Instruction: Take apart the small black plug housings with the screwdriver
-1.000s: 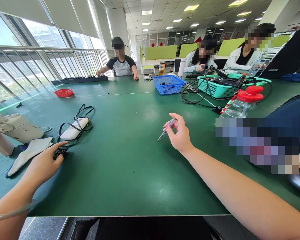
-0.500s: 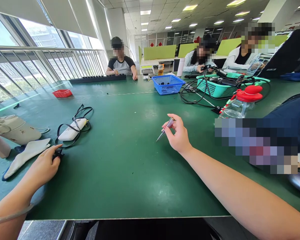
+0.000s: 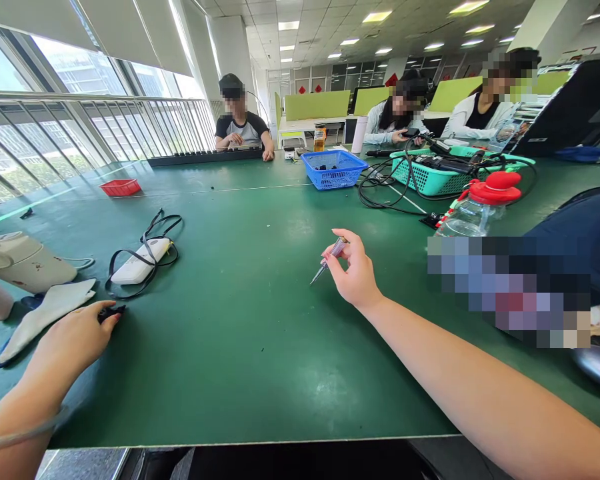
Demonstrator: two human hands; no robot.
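My right hand [image 3: 354, 272] is above the middle of the green table, pinching a small screwdriver [image 3: 336, 251] between thumb and fingers. It has a clear purplish handle, and its thin metal shaft slants down to the left. At the left side of the table my left hand [image 3: 77, 337] has its thumb and fingers closed around a small black object [image 3: 111, 312]; fingers cover part of it, and I cannot make out its kind. Just beyond that hand lies a white power bank [image 3: 139, 264] with a black strap [image 3: 155, 270] looped about it.
Left of my left hand are a pale flat cloth item [image 3: 50, 317] and a cream bag [image 3: 33, 260]. Farther off stand a red tray [image 3: 121, 188], a blue basket [image 3: 333, 171] and a teal basket [image 3: 415, 175] with cables. A red-lidded bottle [image 3: 473, 213] is at right. Several people sit opposite.
My left fingers have curled in and closed on the black object, which has tilted slightly. My right hand keeps the screwdriver in nearly the same place. The view has shifted slightly.
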